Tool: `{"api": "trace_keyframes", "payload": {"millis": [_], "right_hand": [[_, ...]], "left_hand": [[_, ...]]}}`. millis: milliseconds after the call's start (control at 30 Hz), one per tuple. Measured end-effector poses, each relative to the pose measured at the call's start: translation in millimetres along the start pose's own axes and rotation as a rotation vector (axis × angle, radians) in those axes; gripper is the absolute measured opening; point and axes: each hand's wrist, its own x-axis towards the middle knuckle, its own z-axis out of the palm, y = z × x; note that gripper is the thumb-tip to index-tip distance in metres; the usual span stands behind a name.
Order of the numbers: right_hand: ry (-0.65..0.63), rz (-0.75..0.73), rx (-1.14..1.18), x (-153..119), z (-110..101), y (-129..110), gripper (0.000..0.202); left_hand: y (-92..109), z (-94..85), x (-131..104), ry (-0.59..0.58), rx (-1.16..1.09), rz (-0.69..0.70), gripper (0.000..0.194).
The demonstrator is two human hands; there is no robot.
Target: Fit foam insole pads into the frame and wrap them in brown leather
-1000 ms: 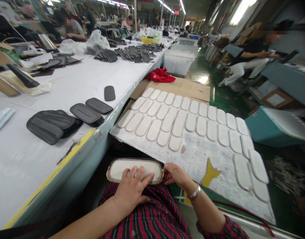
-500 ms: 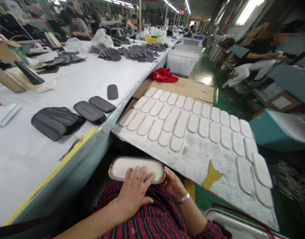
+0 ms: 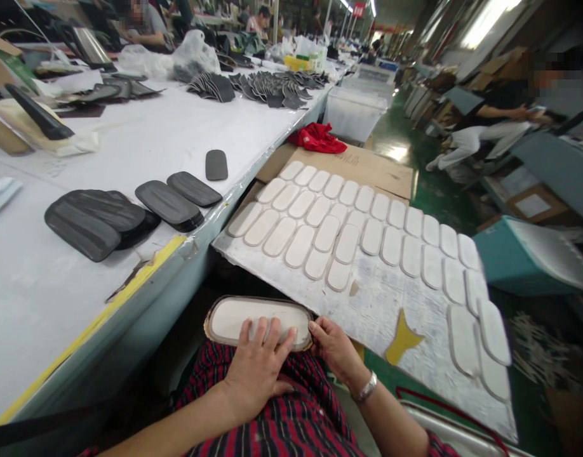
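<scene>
One oval piece (image 3: 228,317) lies beneath the spread left hand (image 3: 257,368), right hand (image 3: 338,350) seemingly pinching its end.

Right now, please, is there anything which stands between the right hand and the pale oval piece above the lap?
Nothing visible stands in the way: the right hand already has its fingertips at the rim of the pale oval piece, at its right end. The left hand lies on the face, beside that end.
</scene>
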Motion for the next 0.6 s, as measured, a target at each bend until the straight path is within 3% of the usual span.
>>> {"api": "trace_keyframes", "payload": {"millis": [167, 267, 333, 400, 433, 467, 500, 600], "right_hand": [[0.016, -0.019, -0.413, 3, -4, -3, 0.032], [0.018, 0.012, -0.486, 5, -7, 2, 0.031], [0.017, 0.033, -0.499, 7, -8, 5, 0.031], [0.009, 0.050, -0.499, 7, -6, 3, 0.031], [0.001, 0.065, -0.486, 6, -5, 1, 0.031], [-0.008, 0.084, -0.460, 5, -4, -1, 0.032], [-0.020, 0.106, -0.427, 4, -2, -4, 0.032], [-0.059, 0.139, -0.310, 1, -1, -9, 0.034]], "left_hand": [[-1, -16.0, -6, -0.041, -0.200, -0.024, 0.095], [-25, -34.8, -22, 0.019, -0.514, 0.010, 0.080], [-55, -41.5, -36, 0.240, -0.761, -0.189, 0.053], [-90, -37.1, -46, 0.529, -1.031, -0.545, 0.034], [-107, -30.5, -49, 0.612, -1.205, -0.694, 0.030], [-121, -21.5, -49, 0.589, -1.431, -0.786, 0.029], [-131, -11.1, -48, 0.494, -1.653, -0.807, 0.030], [-141, 17.7, -38, 0.240, -1.891, -0.729, 0.035]]}}
